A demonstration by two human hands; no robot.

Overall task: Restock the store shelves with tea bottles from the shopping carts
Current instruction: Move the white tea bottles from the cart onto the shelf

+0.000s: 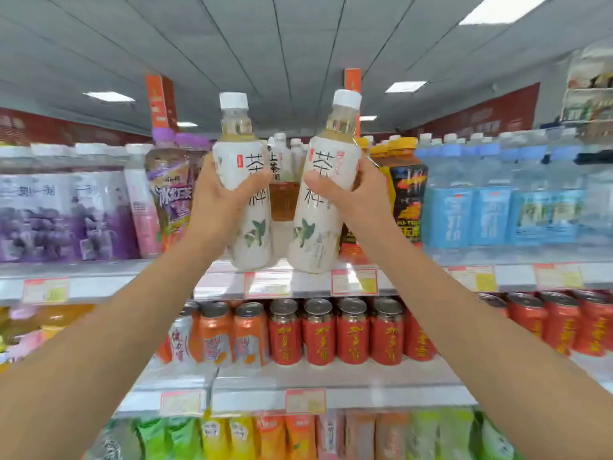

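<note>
Both arms reach up toward the top shelf. My left hand grips a white-labelled tea bottle with a white cap, held upright. My right hand grips a second matching tea bottle, tilted slightly to the right. Both bottles hover just in front of the shelf edge, side by side and a little apart. Between and behind them, several more tea bottles of the same kind stand on the shelf, partly hidden.
On the top shelf, purple bottles stand left of the gap, a yellow-capped black bottle right of it, then blue water bottles. Red cans fill the shelf below. Green and orange packs sit lowest.
</note>
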